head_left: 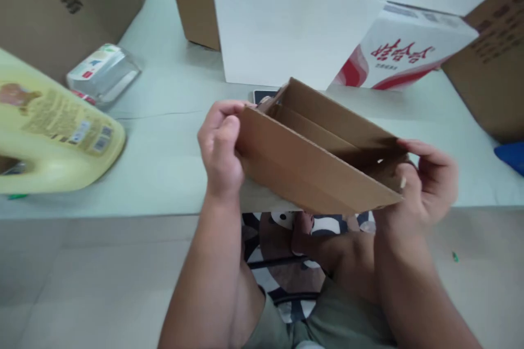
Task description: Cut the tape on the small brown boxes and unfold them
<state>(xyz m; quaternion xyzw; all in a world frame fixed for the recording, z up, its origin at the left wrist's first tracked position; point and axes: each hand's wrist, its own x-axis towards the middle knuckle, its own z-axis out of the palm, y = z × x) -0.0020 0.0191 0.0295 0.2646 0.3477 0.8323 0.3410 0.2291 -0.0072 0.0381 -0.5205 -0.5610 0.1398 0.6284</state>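
A shallow brown cardboard box [319,169] is held tilted over the near edge of the table, its open side facing up. My left hand [223,144] grips its left end, thumb outside and fingers mostly hidden behind. At the right end my right hand [426,185] is closed on the corner, with the thumb at the rim and fingers around the far side. Inside the box a fold of cardboard shows, and the rest lies in shadow. Just behind the box, a small dark flat object [264,96] is partly covered by it.
A yellow jug [61,125] stands at the left beside a clear plastic container [102,73]. Behind are a large carton [69,5], a white box [295,27] and a red-and-white box [405,49]. Another brown carton [491,60] and a blue object [511,157] are at the right.
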